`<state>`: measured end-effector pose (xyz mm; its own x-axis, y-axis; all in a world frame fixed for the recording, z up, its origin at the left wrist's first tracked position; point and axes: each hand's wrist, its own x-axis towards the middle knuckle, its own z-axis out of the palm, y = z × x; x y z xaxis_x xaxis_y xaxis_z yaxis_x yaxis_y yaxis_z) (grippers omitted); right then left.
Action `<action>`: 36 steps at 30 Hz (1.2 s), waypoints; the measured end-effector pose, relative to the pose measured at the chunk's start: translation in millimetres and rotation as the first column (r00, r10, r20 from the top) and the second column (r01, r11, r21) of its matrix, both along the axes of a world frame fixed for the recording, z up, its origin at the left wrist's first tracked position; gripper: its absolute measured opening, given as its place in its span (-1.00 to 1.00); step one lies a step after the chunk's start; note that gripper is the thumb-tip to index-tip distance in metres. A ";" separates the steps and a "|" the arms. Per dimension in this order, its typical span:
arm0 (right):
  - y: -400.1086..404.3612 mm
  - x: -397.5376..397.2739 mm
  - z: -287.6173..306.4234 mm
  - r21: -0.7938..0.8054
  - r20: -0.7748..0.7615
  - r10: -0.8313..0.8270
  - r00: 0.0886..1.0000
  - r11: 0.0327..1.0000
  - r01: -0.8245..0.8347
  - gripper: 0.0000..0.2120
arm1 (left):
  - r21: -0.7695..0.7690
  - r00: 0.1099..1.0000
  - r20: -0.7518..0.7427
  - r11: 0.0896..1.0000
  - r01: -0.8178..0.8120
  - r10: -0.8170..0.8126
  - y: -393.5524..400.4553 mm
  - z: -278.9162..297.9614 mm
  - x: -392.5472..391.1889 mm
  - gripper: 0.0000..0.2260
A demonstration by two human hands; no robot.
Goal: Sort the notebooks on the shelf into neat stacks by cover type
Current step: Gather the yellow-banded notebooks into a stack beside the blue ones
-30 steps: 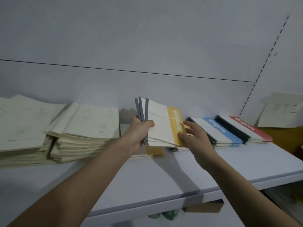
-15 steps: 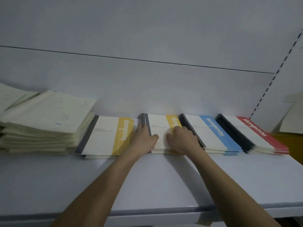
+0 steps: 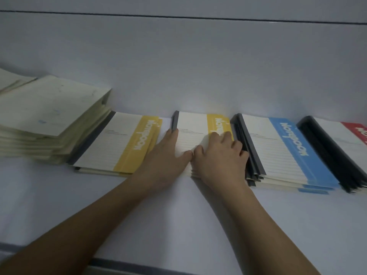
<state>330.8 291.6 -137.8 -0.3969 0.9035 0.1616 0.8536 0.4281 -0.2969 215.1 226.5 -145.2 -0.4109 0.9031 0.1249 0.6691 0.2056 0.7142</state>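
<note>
Left hand (image 3: 168,153): flat against the left, spine-side edge of the middle yellow stack (image 3: 195,130), fingers (image 3: 172,133) straight along the dark spine, thumb lying across the cover; pressing, not gripping, apparently to square that edge.
Right hand (image 3: 220,155): palm down on the same stack's right part, fingers loosely bent over the yellow band and reaching the right edge; resting and pushing, nothing pinched, seemingly to hold the pile down and true up that side.
Middle yellow stack: flat on the shelf (image 3: 178,215), far edge at the back wall (image 3: 178,66), squeezed between both hands; likely placed here to keep yellow covers together.
Left yellow stack (image 3: 121,143): just left of the left hand, same cover type, slightly fanned at its right edge; probably needs merging or straightening.
Cream pile (image 3: 49,116): far left, plain covers, tall and skewed, partly overlapping the left yellow stack's spine; kept apart as a different cover.
Blue stack (image 3: 286,151): just right of the right hand, spines fanned at the near-left corner; own colour, own pile.
Red stack (image 3: 337,147): farthest right, cut by the frame edge, dark spines stepped.
Stage, judged: colours mostly separated; tidying of edges in hand.
Risk, judged: thin slick covers may slide and splay under uneven sideways pressure.
</note>
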 end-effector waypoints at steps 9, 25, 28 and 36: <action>1.1 4.3 7.3 0.084 -0.104 0.012 0.994 0.996 -0.003 -0.55 | 0.162 0.961 -0.268 0.986 -0.027 0.070 0.7 -6.3 2.4 -0.51; -92.6 -96.5 17.5 0.073 0.109 0.616 0.780 0.778 -0.624 -0.32 | 0.357 0.877 -0.276 0.889 -0.286 0.393 -157.5 25.8 -99.7 -0.82; -95.6 -119.3 7.8 -0.037 0.187 0.608 0.771 0.789 -0.613 -0.24 | 0.410 0.912 -0.258 0.891 -0.195 0.318 -179.8 28.6 -109.7 -0.82; -128.8 -90.5 33.2 -0.111 0.034 0.604 0.796 0.794 -0.598 -0.60 | 0.426 0.991 -0.025 0.899 -0.105 0.128 -214.9 31.8 -138.3 -0.86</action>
<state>240.2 162.8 -104.5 -0.8714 0.4882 0.0471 0.4512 0.8356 -0.3132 76.8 11.6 -113.4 -0.4927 0.7067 0.5078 0.6968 -0.0292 0.7167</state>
